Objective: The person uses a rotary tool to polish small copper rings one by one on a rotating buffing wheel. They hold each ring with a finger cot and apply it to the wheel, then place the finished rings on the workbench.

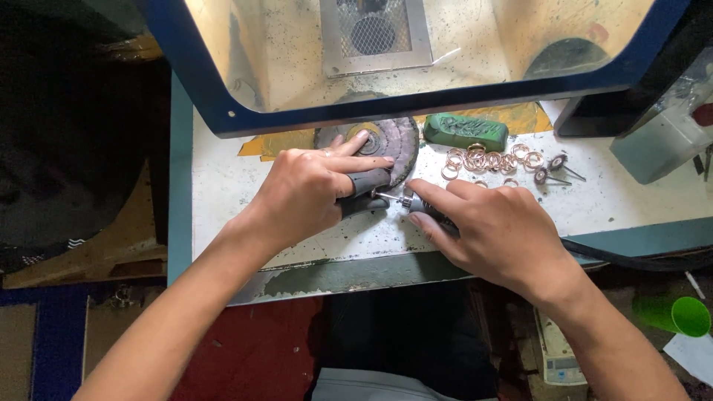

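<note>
My left hand (312, 189) grips a dark grey tool handle (365, 186) that lies across the white worktop (223, 186), with two fingers stretched over a round grey buffing wheel (397, 145). My right hand (494, 230) holds a black rotary handpiece (429, 209) whose thin metal bit (390, 198) points left toward the grey handle. A black cable (639, 260) runs off to the right from under my right hand.
A green bar of polishing compound (466, 131) lies behind several small copper-coloured rings (486, 160) and two small mounted brushes (549, 169). A blue-framed clear hood (416, 104) stands over the back of the bench. A green cup (687, 315) sits low at the right.
</note>
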